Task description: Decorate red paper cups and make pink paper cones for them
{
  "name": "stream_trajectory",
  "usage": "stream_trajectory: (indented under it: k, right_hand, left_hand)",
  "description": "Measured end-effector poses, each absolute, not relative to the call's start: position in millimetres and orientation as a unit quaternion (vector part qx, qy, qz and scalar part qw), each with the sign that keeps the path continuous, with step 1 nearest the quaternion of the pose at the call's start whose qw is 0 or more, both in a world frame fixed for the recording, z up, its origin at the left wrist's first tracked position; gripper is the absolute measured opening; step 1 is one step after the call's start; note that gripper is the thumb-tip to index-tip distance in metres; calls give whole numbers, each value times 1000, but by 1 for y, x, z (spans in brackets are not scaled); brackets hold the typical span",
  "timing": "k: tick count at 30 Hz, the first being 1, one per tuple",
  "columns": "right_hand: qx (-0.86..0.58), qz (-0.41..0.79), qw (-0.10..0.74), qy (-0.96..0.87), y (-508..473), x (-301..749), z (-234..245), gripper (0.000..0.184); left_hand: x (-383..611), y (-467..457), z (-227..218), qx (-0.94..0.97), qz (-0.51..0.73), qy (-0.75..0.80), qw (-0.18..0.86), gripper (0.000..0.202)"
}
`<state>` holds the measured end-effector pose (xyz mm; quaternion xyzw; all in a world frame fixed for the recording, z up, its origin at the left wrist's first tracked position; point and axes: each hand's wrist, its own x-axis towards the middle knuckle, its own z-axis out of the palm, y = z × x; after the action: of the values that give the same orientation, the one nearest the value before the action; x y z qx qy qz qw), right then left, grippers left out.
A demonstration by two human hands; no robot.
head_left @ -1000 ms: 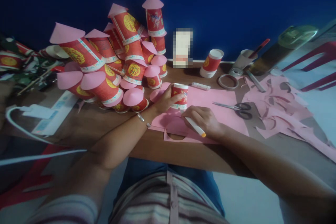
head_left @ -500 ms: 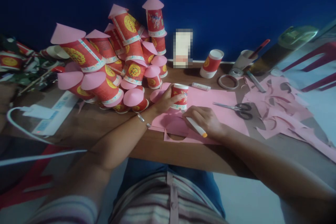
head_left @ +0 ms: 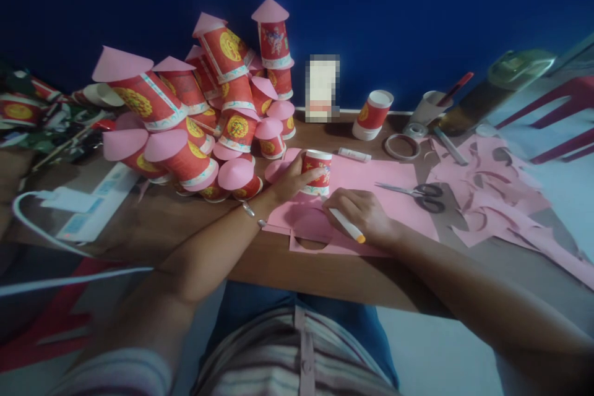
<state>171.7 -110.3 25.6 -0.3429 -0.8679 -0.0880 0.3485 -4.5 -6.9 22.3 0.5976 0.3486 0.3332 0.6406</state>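
Observation:
My left hand [head_left: 296,178] is wrapped round a red paper cup [head_left: 317,172] with a white rim, standing upright on a pink paper sheet [head_left: 371,182]. Close to the cup's base, my right hand [head_left: 359,211] grips a white marker pen [head_left: 344,223] with an orange end that points back toward me. The pen's tip is by the paper near the cup, but I cannot make out whether it touches. A cut-out gap shows at the sheet's front edge. Scissors [head_left: 415,192] lie partly on the sheet, to the right of my right hand.
Several red cups with pink cones [head_left: 236,127] are piled at left, beside a white power strip [head_left: 98,204]. Behind the sheet are a glue stick [head_left: 354,154], a tape roll [head_left: 402,146] and stacked cups [head_left: 374,114]. Pink scraps [head_left: 492,192] and a large bottle [head_left: 496,93] occupy the right.
The camera view has shifted very slightly. Both hands keep their hold on the cup and the marker pen, with hardly any visible movement.

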Motion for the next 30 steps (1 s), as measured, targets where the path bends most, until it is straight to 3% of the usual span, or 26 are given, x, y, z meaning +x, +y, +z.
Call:
stream_trajectory:
  k: [12, 19, 30]
  right_hand:
    - [-336, -112, 375, -857, -112, 171, 27, 9]
    - [-311, -105, 348, -878, -117, 167, 25, 11]
    - [-312, -106, 354, -875, -116, 169, 23, 10]
  left_hand:
    - [-6, -5, 19, 593, 333, 340, 650, 41]
    - [-5, -2, 8, 604, 355, 310, 643, 39]
    - [-7, 1, 3, 557, 346, 276, 703, 54]
